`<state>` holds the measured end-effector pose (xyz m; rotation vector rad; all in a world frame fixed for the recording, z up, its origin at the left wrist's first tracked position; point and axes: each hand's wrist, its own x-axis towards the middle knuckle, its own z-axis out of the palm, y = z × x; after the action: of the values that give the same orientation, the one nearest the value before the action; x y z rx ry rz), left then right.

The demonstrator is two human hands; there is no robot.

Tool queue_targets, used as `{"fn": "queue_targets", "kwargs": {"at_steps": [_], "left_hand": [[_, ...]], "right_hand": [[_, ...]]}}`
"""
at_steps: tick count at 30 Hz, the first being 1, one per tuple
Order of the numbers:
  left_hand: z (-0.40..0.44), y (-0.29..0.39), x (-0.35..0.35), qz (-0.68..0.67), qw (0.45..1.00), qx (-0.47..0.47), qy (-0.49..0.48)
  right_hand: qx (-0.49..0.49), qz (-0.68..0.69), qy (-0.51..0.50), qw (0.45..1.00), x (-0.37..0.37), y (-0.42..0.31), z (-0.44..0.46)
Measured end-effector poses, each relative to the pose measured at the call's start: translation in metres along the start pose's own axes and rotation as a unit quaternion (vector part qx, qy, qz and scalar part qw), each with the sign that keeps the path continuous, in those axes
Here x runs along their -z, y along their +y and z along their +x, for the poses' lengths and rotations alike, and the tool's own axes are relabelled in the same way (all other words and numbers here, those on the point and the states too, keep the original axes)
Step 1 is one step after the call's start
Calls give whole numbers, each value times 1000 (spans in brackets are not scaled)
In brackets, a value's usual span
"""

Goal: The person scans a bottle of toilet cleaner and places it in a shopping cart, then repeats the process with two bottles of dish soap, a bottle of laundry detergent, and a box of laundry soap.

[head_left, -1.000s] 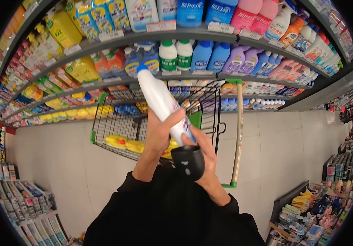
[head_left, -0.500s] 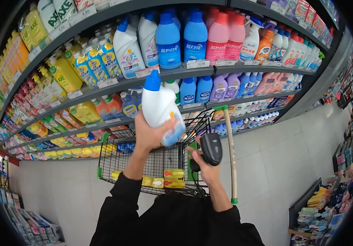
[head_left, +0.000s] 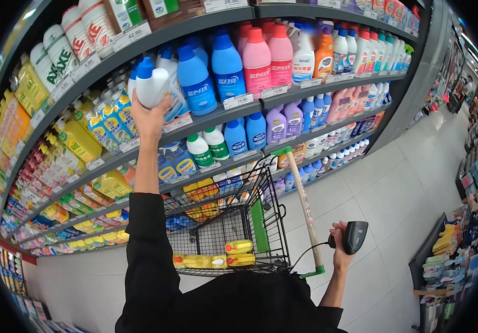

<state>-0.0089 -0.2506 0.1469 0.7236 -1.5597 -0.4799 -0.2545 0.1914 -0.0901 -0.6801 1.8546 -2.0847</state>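
My left hand [head_left: 151, 117] grips a white bottle with a blue cap [head_left: 151, 86] at the front of the upper shelf, beside a blue bottle [head_left: 197, 83]. Other white bottles stand partly hidden behind it. Out to the right, my right hand [head_left: 341, 247] is closed round a black handheld scanner [head_left: 355, 237], whose cable runs back toward the cart. Below the shelves stands a wire cart [head_left: 222, 222] with several yellow bottles [head_left: 240, 259] lying at its near side.
Curved shelves [head_left: 216, 116] packed with cleaning bottles span the view. The cart's handle [head_left: 305, 213] lies between the cart and my right hand. A low display of goods [head_left: 444, 266] stands at the right, across the tiled floor [head_left: 383, 205].
My left hand has carried the white bottle away from my body, up to the shelf. My right hand has moved right with the scanner, apart from the bottle. The view has shifted.
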Motion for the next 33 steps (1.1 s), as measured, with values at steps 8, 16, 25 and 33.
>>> {"fn": "queue_targets", "kwargs": {"at_steps": [8,16,25,33], "left_hand": [[15,-24,-31,-39,998,34,22],[37,-41,-32,-94,993,38,-62],[47,-63,-34,-39,983,67,-167],[35,-47,-35,165,980,-41,-102]], "right_hand": [[-1,25,66,997,8,18,-5],[-4,28,72,997,3,45,0],[-2,35,79,996,-5,42,0],[-8,18,103,994,3,51,-6]]}}
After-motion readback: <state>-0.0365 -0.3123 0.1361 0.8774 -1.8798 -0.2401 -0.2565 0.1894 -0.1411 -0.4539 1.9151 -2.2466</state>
